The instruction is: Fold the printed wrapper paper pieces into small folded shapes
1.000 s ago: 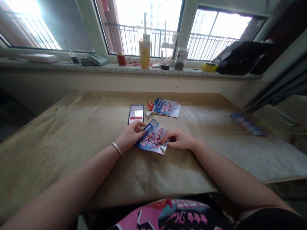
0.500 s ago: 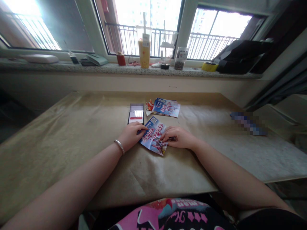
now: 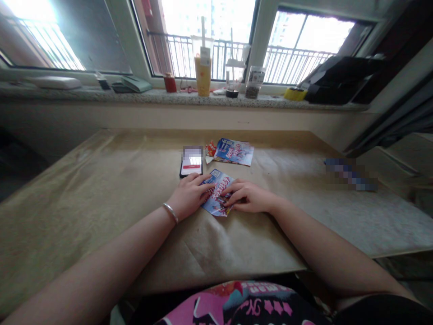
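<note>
A blue leaflet (image 3: 216,210) with red-and-white lettering and a QR code lies on the table in front of me, turned at an angle. My left hand (image 3: 191,194), with a silver bangle at its wrist, rests over the leaflet's left side, fingers stretched out. On the right side of the leaflet, the spread fingers of my right hand (image 3: 248,195) press down, slightly bent. Just beyond my left hand is a phone (image 3: 191,168) with a lit screen. Several similar leaflets (image 3: 235,152) lie stacked farther back, beside a crumpled orange-and-white wrapper (image 3: 211,150).
A tan cover (image 3: 135,180) spreads over the table. Along the windowsill (image 3: 152,97) stand a tall cup of yellow drink (image 3: 203,74), a red jar (image 3: 169,83), a clear container (image 3: 253,85), yellow tape (image 3: 295,94) and a black bag (image 3: 338,81). A blurred-out item (image 3: 350,175) lies at the right.
The leaflet has turned and now lies flatter. My left hand has slid right, from the leaflet's edge onto its face; my right fingers have spread farther over it.
</note>
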Available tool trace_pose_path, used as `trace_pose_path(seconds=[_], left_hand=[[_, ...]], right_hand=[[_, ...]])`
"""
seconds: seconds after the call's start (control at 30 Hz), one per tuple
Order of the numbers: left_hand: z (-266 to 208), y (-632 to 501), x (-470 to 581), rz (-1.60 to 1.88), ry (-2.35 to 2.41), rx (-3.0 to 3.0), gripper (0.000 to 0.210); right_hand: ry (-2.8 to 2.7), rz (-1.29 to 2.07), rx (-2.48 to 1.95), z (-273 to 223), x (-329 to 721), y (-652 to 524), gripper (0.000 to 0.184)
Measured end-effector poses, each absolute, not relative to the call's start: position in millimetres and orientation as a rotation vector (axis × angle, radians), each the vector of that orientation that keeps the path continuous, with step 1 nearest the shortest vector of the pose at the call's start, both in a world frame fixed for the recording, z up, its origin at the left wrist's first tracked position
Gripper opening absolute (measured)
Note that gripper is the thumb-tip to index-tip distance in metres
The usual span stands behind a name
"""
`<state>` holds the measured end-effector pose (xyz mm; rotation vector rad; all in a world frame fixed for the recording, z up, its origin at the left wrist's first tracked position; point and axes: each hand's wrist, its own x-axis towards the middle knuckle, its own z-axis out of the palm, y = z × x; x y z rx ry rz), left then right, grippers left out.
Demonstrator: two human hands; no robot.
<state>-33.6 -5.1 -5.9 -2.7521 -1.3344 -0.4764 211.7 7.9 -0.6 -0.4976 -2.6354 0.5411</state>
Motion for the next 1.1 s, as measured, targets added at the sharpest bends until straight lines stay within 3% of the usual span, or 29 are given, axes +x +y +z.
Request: trace_pose_path(seconds=[0.4, 0.5, 0.63, 0.93, 1.1], left_hand=[[-3, -8, -30, -0.288, -1.186, -3.039, 0.044], [2, -10, -30, -0.32, -1.097, -3.113, 0.046], [5, -10, -29, -0.382, -0.942, -3.201, 0.041], [4, -10, -29, -0.401, -1.009, -3.215, 0.044], [3, -12, -28, -0.402, -1.131, -3.143, 0.047]], right_hand=[[-2.609, 0.867, -0.667, 8, 232, 15, 0.021], [-2.614, 0.872, -0.847, 4, 237, 19, 0.033], [-2.512, 0.905, -1.12, 0, 239, 21, 0.033], [-2.406, 0.591, -1.364, -9, 213, 17, 0.018], [-2.336, 0.38, -1.406, -15, 201, 19, 0.018]])
